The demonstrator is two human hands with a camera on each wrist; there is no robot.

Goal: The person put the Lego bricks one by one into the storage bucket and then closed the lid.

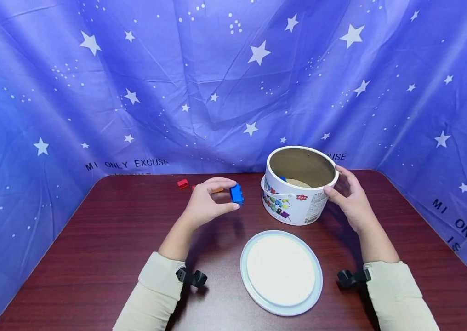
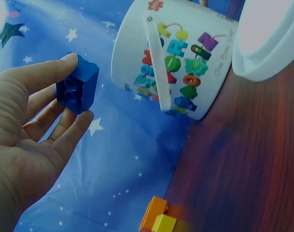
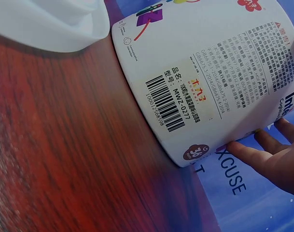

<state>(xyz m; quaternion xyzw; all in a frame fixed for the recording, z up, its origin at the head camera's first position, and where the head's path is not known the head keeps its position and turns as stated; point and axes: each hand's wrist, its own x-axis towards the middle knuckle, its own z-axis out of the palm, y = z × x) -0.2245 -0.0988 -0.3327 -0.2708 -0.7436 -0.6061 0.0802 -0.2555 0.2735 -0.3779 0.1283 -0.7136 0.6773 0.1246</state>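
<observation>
1. Your left hand [image 1: 199,202] pinches a blue plastic building block with studs [image 1: 236,194] between thumb and fingers. This block is in the air, to the left of the bucket and apart from it.
2. Your right hand [image 1: 353,200] grips the white round bucket with printed wall [image 1: 295,210] at its right side – the thumb is at the rim, the fingers are against the outside.
3. The bucket stands open on the dark red wood-grain table [image 1: 105,239]; a small blue piece [image 1: 283,178] shows inside it.
4. On its wall you can read a white sticker [image 3: 200,113] with "木丸子" and "MWZ-0277", and a barcode [image 3: 166,104] with "100012568598" below. A round brown mark [image 3: 195,152] carries "36". Large letters "Inte" are cut by the picture edge.
5. The white round lid [image 1: 281,271] lies in front of the bucket.
6. A small red block [image 1: 182,184] lies beyond your left hand; the left wrist view shows also an orange block [image 2: 153,212] and a yellow block [image 2: 164,224] – touching or not, I cannot tell.
7. The blue star-patterned cloth [image 1: 217,55] behind says "MI ONLY EXCUSE".
</observation>
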